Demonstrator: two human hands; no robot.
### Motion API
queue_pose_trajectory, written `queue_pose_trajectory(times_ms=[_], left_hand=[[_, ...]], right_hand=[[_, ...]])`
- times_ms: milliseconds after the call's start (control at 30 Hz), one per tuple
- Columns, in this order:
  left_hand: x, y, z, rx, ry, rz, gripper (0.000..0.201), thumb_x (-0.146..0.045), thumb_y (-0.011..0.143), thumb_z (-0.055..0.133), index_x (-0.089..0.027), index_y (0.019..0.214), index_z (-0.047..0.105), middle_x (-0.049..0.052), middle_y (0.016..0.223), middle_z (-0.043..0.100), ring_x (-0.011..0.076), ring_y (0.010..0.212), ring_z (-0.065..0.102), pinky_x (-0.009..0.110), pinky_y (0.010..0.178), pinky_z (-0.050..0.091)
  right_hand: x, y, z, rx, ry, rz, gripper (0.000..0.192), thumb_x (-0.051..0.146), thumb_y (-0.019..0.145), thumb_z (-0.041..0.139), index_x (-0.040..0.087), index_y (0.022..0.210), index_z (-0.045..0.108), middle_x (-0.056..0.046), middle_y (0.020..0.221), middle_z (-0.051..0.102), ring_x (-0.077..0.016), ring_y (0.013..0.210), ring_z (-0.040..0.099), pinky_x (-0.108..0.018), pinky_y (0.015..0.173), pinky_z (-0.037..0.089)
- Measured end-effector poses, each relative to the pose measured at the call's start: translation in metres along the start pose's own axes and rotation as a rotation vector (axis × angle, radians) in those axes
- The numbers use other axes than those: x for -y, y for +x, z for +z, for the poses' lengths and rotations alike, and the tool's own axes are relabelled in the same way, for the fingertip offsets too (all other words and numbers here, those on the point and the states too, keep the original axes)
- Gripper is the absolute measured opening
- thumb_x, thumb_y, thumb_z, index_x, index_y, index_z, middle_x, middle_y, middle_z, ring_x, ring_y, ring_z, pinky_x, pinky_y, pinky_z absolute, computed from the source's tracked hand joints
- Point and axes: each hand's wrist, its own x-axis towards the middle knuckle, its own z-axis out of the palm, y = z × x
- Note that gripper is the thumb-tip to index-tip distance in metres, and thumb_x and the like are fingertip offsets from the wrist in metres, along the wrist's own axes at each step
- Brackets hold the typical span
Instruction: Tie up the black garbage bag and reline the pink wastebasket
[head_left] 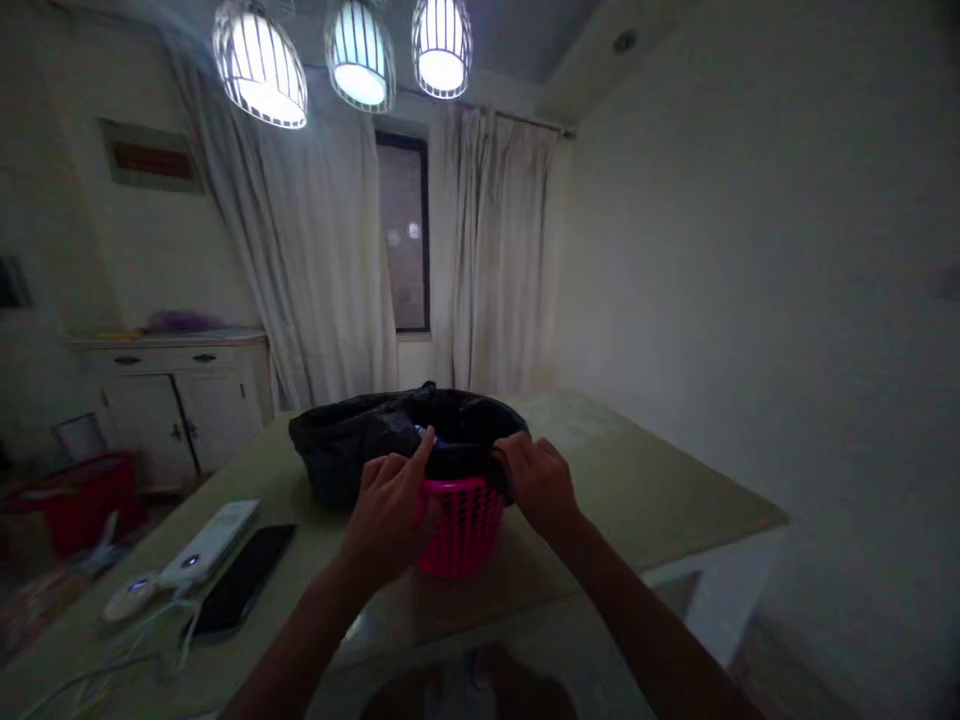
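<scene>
A pink plastic basket [463, 530] with slotted sides stands upright on the table. A black plastic bag [341, 440] lines it, spread over the rim and bulging out to the left. My left hand [394, 500] is at the near left of the rim, fingers curled on the bag's edge and one finger pointing up. On the right side, my right hand [536, 480] pinches the folded bag edge against the rim. Something small and pale shows inside the bag, too dim to name.
On the pale green table [600, 490], a black phone [244, 580] lies beside a white power strip [214, 540] with white cables [184, 610]. A white cabinet [150, 410] and a red tub [90, 500] stand to the left. A wall rises on the right.
</scene>
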Motion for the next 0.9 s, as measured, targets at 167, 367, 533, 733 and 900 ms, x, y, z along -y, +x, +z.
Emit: queue_pose_trajectory(times_ms=[167,367,533,733,900], left_hand=[[-0.001,0.007,0.002,0.082,-0.033,0.016,0.056,-0.012,0.098,0.053,-0.011,0.154,0.051,0.01,0.121,0.077,0.0289,0.105,0.061,0.047,0.101,0.038],[-0.007,0.015,-0.004,0.116,-0.113,-0.006,0.04,-0.012,0.095,0.055,-0.017,0.134,0.064,0.008,0.117,0.077,0.03,0.104,0.061,0.051,0.1,0.036],[-0.013,0.015,-0.009,0.147,-0.172,0.052,0.028,-0.012,0.098,0.056,-0.022,0.121,0.066,0.004,0.1,0.07,0.0278,0.097,0.057,0.049,0.095,0.035],[-0.017,0.012,-0.007,0.125,-0.148,0.044,0.014,-0.013,0.099,0.055,-0.023,0.101,0.064,0.003,0.091,0.063,0.0272,0.092,0.055,0.05,0.093,0.034],[-0.015,0.008,-0.01,0.068,-0.156,0.063,0.016,-0.011,0.099,0.051,-0.022,0.101,0.062,0.005,0.097,0.063,0.0262,0.095,0.056,0.051,0.099,0.035]], right_hand=[[-0.035,0.004,-0.007,0.156,-0.044,-0.187,0.021,0.013,0.113,0.048,0.016,0.123,0.066,-0.003,0.092,0.075,-0.017,0.075,0.069,-0.034,0.073,0.042],[-0.046,0.032,-0.014,0.616,-0.127,-0.055,0.025,0.031,0.114,0.052,0.022,0.127,0.072,-0.004,0.109,0.079,-0.0203,0.079,0.073,-0.034,0.065,0.04],[-0.033,0.071,-0.011,0.746,-0.087,0.192,0.029,0.03,0.116,0.043,0.024,0.126,0.07,-0.008,0.127,0.075,-0.0225,0.096,0.076,-0.031,0.065,0.042],[-0.045,0.082,0.008,0.919,0.17,0.316,0.024,0.021,0.107,0.055,0.019,0.121,0.075,-0.011,0.121,0.079,-0.0283,0.112,0.074,-0.035,0.088,0.051],[-0.069,0.083,0.003,0.791,0.462,0.378,0.016,0.022,0.105,0.064,0.017,0.103,0.08,-0.006,0.104,0.082,-0.0201,0.099,0.075,-0.029,0.088,0.048]])
